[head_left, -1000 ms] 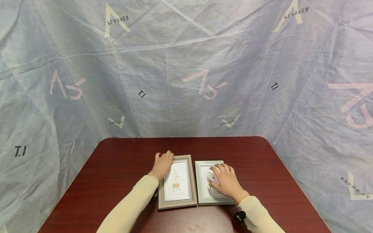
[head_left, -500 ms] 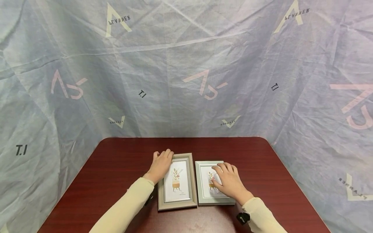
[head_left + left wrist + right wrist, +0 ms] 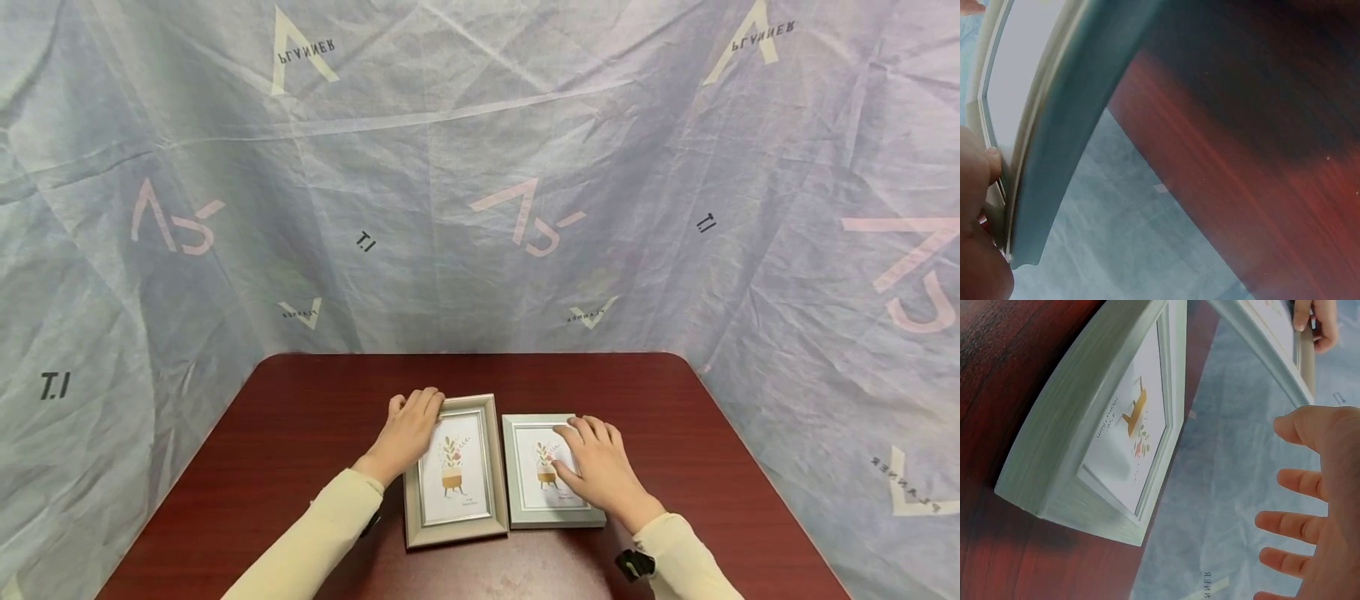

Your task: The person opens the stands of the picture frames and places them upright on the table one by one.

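Two picture frames, both with a potted-plant print, lie side by side on the table. On the left is the larger beige picture frame (image 3: 453, 471); my left hand (image 3: 402, 429) grips its upper left corner, as the left wrist view shows with fingertips (image 3: 994, 165) over the rim. The smaller pale green picture frame (image 3: 517, 487) lies to its right. Over the green frame's right side hovers my right hand (image 3: 603, 467), its fingers spread and holding nothing. In the right wrist view this hand (image 3: 1335, 506) is apart from the green frame (image 3: 1060, 437).
The dark red wooden table (image 3: 315, 417) has rounded far corners. A grey printed cloth (image 3: 420, 275) hangs behind it and along both sides. Black straps (image 3: 636, 565) show at the wrists, below the cream sleeves.
My left hand has shifted slightly left, and the beige frame has turned a little, its lower edge nearer me. The right hand has drifted slightly right. The green frame has stayed put.
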`<state>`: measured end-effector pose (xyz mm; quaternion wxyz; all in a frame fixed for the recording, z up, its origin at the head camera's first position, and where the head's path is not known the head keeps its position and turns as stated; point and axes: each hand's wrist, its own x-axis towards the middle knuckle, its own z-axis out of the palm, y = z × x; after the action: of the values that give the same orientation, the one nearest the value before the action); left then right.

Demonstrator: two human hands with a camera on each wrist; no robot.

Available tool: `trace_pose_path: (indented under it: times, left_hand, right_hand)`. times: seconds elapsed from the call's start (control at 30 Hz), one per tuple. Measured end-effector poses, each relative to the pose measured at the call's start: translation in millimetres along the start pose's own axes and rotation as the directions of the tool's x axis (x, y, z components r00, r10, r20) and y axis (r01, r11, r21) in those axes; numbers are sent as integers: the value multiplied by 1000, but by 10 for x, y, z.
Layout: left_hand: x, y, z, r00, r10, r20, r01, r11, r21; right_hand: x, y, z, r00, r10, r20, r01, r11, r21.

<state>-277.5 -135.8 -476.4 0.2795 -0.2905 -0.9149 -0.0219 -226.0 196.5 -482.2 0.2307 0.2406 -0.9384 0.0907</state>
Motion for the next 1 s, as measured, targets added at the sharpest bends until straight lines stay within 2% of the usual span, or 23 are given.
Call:
trace_pose_path:
  times: [0.2, 0.4, 0.63, 1.0]
  left_hand:
    - [-28, 16, -94, 999, 37, -13, -37, 999, -3]
    - [-45, 20, -116, 994, 91, -67, -90, 996, 18]
    - [-56, 58, -170, 988, 111, -109, -110, 994, 14]
    - [-51, 152, -268, 976, 164, -140, -150, 983, 104]
  right_hand:
    - [-51, -3, -95, 1000, -3, -11, 3, 1000, -13]
    - [-123, 20, -147, 999, 1, -41, 0, 1000, 12]
    - [-199, 63, -171, 999, 30, -15, -30, 998, 54]
    - [-278, 121, -168, 998, 8, -68, -5, 999, 42]
